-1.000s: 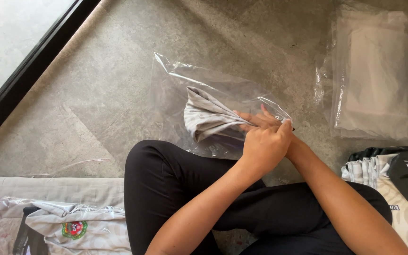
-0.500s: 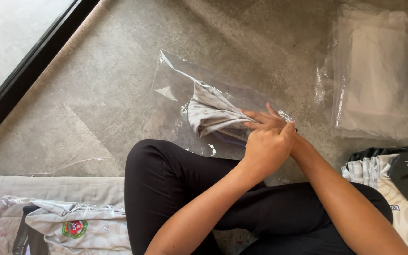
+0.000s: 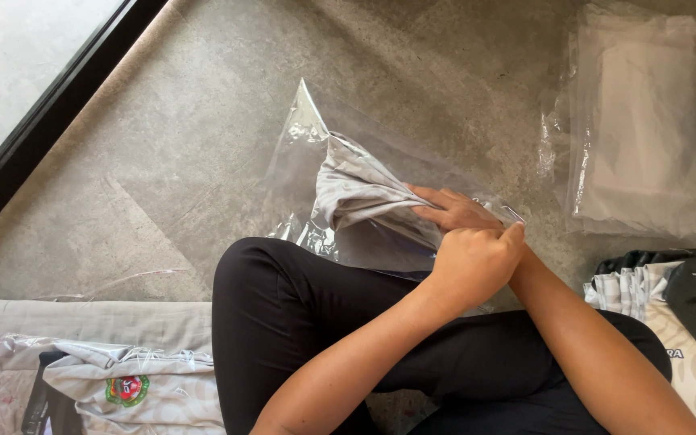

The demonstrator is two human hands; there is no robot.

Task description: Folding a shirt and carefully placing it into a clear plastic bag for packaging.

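Left hand (image 3: 477, 262) fisted on the clear bag (image 3: 304, 161) mouth. Right hand (image 3: 453, 211) fingers together, flat on the folded shirt (image 3: 356, 189) inside.

A mottled grey stone floor (image 3: 203, 145) carries a stack of clear plastic bags (image 3: 646, 121) at its far right, a crumpled clear bag (image 3: 308, 153) holding a pale garment (image 3: 356, 189) at centre, and a pale mat (image 3: 82, 322) along its near edge.
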